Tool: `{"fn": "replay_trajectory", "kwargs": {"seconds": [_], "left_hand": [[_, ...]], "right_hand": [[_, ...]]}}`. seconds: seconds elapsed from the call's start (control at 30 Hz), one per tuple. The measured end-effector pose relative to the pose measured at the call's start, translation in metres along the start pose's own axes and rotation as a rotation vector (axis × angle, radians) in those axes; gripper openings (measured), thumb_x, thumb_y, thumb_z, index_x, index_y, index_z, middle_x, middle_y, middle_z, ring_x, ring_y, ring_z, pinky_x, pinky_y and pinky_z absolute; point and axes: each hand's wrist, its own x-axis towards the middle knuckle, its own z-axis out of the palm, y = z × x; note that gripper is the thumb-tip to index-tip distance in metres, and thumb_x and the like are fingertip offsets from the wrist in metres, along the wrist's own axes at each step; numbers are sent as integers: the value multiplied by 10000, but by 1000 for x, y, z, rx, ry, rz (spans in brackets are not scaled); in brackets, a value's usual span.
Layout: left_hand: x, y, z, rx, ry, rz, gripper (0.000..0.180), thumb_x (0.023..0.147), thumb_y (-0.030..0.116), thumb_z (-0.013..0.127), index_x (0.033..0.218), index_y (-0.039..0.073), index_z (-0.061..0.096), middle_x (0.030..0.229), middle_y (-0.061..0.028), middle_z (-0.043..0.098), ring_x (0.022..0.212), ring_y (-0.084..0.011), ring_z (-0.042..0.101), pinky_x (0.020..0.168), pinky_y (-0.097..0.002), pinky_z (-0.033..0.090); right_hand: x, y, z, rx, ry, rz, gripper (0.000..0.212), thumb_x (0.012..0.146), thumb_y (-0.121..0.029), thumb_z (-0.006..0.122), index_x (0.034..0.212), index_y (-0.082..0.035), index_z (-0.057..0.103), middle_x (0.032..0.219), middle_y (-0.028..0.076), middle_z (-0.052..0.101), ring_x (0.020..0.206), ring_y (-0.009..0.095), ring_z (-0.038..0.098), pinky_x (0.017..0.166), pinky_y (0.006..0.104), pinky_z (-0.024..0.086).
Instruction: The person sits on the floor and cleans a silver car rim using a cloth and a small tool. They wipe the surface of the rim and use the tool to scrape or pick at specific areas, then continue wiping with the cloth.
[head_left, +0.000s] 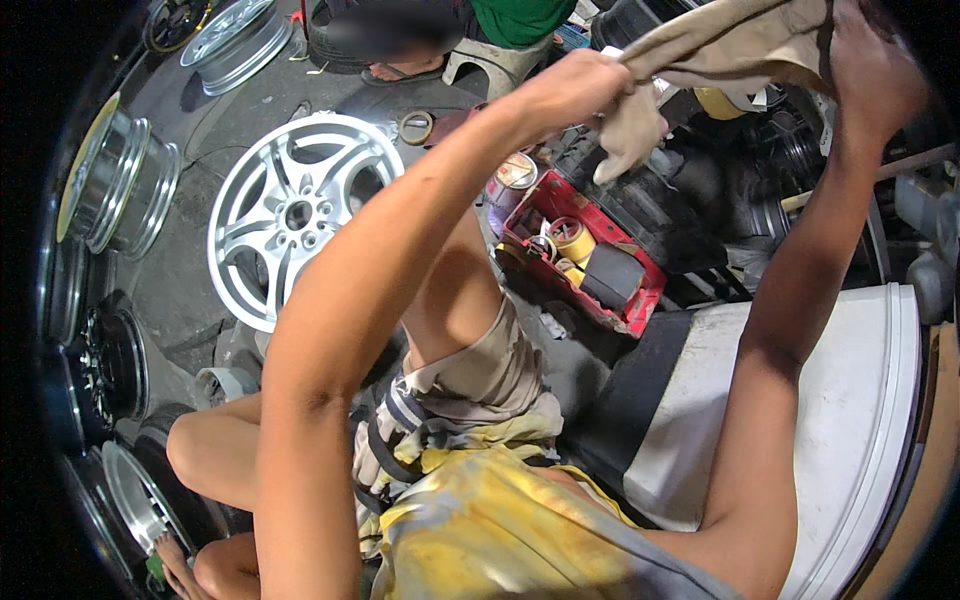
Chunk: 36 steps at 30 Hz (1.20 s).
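Note:
A beige cloth hangs between my raised hands at the upper right, and a loose end of it droops below my left hand. My left hand is closed on one end of the cloth. Higher up near the right rim of the view, my right hand grips the other end; its fingers are partly hidden. Left of my left forearm lies a silver-white spoked wheel rim, which neither hand touches.
A red crate holds tape rolls and a dark block, with a paint can beside it. More rims stand at the left. A person in green is at the top; another person's hand shows lower left. A white panel fills the right.

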Motion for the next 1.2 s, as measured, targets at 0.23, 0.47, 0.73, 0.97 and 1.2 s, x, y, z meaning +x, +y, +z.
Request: {"fn": "replay_trajectory", "kwargs": {"seconds": [0.23,0.47,0.73,0.97,1.2], "left_hand": [[-53,36,-16,-602,-458,-168,620,905,227,367,1436,-88,419,1357,-367,572,1255,-434,609,1099,-498,490],[-53,15,-3,-649,-289,-116,500,1085,429,452,1311,1,581,980,-94,689,910,-157,675,863,-342,584],[-126,33,-44,964,129,45,466,944,376,543,1009,-48,723,903,-264,696,867,-379,685,823,-444,543],[-295,-91,-60,990,-568,-865,321,800,96,686,1075,-62,739,1046,-237,748,1006,-363,741,825,-453,595],[-394,-308,-16,809,-266,-1210,452,787,287,804,1142,13,751,1162,-198,737,1076,-347,723,932,-445,581]], "right_hand": [[-62,111,-11,-85,-330,323,416,945,-426,738,1089,-37,771,919,95,760,896,162,703,827,292,528],[-158,-9,4,619,-819,418,314,964,-265,736,1151,-24,661,1101,63,689,1018,143,644,934,306,501],[-209,15,-28,298,-697,710,264,986,-189,707,1103,45,673,1056,66,700,969,150,633,898,322,514],[-347,111,-71,-465,-1211,623,296,954,-156,730,1184,18,665,1078,144,719,969,174,658,850,285,524],[-404,22,-124,-102,-1502,932,280,962,-196,699,1171,-14,654,1046,111,688,941,156,629,820,276,503]]}}
